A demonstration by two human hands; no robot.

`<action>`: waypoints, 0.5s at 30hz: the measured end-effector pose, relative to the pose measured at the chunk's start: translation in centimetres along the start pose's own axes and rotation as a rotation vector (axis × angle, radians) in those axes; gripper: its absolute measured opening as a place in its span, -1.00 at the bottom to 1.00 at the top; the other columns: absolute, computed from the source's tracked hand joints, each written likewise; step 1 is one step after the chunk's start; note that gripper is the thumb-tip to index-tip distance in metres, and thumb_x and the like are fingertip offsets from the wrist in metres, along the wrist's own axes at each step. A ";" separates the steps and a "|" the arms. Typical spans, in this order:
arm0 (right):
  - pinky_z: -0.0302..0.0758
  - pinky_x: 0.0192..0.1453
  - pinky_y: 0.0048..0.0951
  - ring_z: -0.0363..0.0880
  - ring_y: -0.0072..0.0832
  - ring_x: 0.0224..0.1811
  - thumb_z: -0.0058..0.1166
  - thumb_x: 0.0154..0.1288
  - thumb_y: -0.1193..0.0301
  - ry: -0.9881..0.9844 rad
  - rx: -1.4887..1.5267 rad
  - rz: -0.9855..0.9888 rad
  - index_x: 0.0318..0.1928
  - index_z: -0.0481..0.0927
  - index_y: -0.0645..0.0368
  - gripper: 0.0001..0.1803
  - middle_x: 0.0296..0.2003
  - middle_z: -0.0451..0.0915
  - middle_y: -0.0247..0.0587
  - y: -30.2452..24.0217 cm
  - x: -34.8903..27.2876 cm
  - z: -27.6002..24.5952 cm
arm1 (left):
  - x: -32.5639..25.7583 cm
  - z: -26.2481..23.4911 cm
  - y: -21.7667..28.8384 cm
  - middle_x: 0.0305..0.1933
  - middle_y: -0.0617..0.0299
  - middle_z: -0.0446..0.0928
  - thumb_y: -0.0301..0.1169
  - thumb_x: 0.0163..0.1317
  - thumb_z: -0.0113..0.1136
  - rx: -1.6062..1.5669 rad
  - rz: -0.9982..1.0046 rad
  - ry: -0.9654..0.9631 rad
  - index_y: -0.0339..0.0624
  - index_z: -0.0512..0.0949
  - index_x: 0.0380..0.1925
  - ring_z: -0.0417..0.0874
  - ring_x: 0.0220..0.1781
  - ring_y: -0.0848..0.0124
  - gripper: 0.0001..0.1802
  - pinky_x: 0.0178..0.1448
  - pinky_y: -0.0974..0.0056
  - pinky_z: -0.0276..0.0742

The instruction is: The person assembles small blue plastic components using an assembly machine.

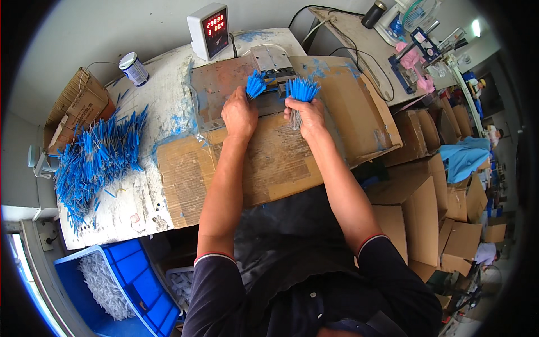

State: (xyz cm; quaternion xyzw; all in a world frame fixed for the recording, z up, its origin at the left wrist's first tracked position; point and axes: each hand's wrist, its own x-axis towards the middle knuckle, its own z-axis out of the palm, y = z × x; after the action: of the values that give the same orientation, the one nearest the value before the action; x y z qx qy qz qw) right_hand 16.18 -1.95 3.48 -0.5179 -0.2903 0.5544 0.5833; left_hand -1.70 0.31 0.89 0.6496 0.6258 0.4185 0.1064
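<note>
My left hand is closed round a bunch of thin rods whose blue tips fan out above the fingers. To its right, my right hand grips a fuller bundle of blue-tipped rods; their thin grey ends show below the fist. Both hands are raised over the cardboard-covered front of the workbench. Just beyond them stands a small metal fixture on a plate. A large heap of the same blue-tipped rods lies on the bench at the left.
A counter box with red digits stands at the back. Far left are a cardboard box and a white-and-blue can. Below the bench sits a blue crate with whitish pieces. Open cartons crowd the right, beneath another machine.
</note>
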 end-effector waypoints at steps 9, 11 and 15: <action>0.48 -0.55 -0.41 0.55 -0.46 -0.63 0.35 0.07 0.61 -0.042 -0.096 -0.021 -0.37 0.56 0.25 -0.82 -0.55 0.59 -0.21 0.7 0.3 0.0 | -0.1 -0.2 0.1 -0.21 -0.05 0.64 -0.51 0.10 0.18 0.010 0.044 0.008 -0.22 0.58 -0.19 0.66 -0.14 -0.05 -0.77 -0.03 -0.04 0.55; 0.46 -0.58 -0.42 0.53 -0.46 -0.65 0.33 0.07 0.62 -0.030 -0.128 -0.055 -0.40 0.54 0.24 -0.82 -0.57 0.57 -0.21 1.0 0.4 0.5 | -0.1 -0.3 0.0 -0.23 -0.04 0.63 -0.52 0.11 0.16 0.017 0.129 0.013 -0.22 0.57 -0.22 0.65 -0.15 -0.04 -0.80 -0.05 -0.04 0.55; 0.47 -0.60 -0.41 0.52 -0.47 -0.67 0.32 0.07 0.64 0.037 -0.170 -0.095 -0.43 0.52 0.23 -0.81 -0.58 0.56 -0.22 1.2 0.3 1.1 | 0.0 0.0 -0.2 -0.25 -0.02 0.62 -0.53 0.11 0.15 0.079 0.149 0.036 -0.22 0.57 -0.25 0.65 -0.16 -0.02 -0.83 -0.07 -0.03 0.55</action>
State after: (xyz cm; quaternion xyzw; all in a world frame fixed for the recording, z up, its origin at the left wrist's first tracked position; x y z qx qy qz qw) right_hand 14.80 -1.51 2.69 -0.5613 -0.3496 0.4898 0.5682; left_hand -1.83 0.31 0.77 0.6904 0.5936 0.4119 0.0377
